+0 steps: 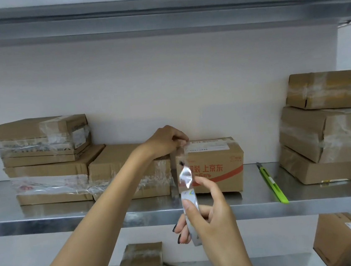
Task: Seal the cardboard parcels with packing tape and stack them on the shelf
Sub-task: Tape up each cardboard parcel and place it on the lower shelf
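Note:
A cardboard parcel (215, 167) with red printing stands on the steel shelf (70, 219), in the middle. My left hand (166, 141) presses the end of a clear tape strip onto the parcel's top left corner, fingers curled over the edge. My right hand (205, 214) grips the roll of packing tape (189, 207) in front of the shelf's edge. A stretch of clear tape (185, 176) runs from the roll up to the parcel's corner.
Taped parcels are stacked at the left (46, 160) and right (327, 128) of the shelf, one more (128, 171) beside the middle parcel. A green utility knife (273, 184) lies near the shelf's front edge. More boxes (141, 265) sit on the shelf below.

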